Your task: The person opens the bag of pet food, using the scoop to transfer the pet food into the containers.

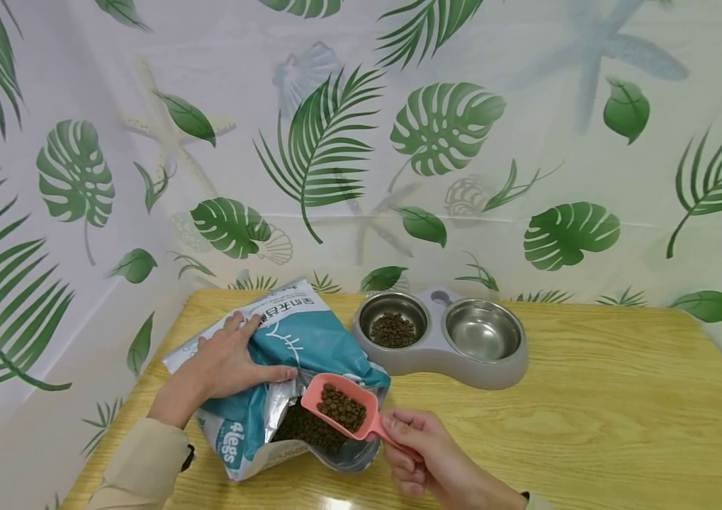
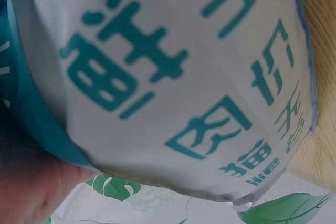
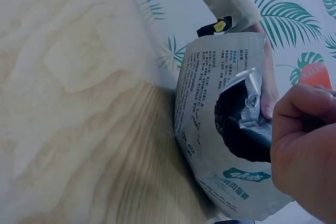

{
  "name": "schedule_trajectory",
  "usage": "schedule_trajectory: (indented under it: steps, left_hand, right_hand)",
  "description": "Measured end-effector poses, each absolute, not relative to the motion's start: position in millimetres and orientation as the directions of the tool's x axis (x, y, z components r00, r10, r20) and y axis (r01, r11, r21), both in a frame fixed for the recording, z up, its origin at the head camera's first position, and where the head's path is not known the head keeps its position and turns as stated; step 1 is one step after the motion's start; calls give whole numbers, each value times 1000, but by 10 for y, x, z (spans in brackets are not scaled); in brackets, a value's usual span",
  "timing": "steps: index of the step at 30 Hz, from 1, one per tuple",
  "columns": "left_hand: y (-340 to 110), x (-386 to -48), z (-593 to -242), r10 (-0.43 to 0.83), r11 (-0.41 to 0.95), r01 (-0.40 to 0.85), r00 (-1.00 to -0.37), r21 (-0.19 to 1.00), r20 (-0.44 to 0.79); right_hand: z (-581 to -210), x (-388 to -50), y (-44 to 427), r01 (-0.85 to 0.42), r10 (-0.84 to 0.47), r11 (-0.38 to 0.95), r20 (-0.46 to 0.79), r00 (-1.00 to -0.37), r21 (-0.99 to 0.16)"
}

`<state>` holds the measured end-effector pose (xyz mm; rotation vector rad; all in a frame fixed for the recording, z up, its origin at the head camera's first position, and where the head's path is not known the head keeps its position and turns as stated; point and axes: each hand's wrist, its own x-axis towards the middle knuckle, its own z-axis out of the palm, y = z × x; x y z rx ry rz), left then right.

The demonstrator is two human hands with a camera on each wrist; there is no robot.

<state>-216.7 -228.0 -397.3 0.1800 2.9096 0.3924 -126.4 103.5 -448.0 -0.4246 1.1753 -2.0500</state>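
My right hand [image 1: 421, 450] grips the handle of a pink scoop [image 1: 370, 414]. Brown kibble [image 1: 341, 407] fills much of the scoop's bowl, which is held over the mouth of a teal and white pet food bag [image 1: 316, 340]. The bag lies on its side with its torn opening toward me, and more kibble [image 1: 309, 428] shows inside. My left hand [image 1: 229, 365] rests on top of the bag, fingers spread and thumb stretched toward the opening. In the left wrist view, printed bag [image 2: 157, 77] fills most of the frame and only part of that hand shows.
Behind the bag, to its right, a grey double feeder [image 1: 440, 347] stands on the wooden table [image 1: 590, 397]. Its left steel bowl [image 1: 367, 312] holds some kibble; its right steel bowl [image 1: 484, 329] holds none. A leaf-print sheet [image 1: 348, 142] hangs behind the table.
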Motion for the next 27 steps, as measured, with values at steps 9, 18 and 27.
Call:
schedule_trajectory:
  steps: [9,18,27]
  left_hand:
    - [-2288,-2169,-3984,151,957,100,-973,273,-173]
    - [-2299,-2165,-3991,154,956,104,-974,275,-169]
    - [-2295,-2161,-4000,148,957,97,-974,274,-171]
  right_hand:
    - [-4312,-1478,1199,245,-613,-227,-58,-788,-943]
    - [-4251,-1868,1343,94,-180,159,-123,-976,-983]
    - [-4425,-2222,1465,-91,-115,552,33,-993,-829]
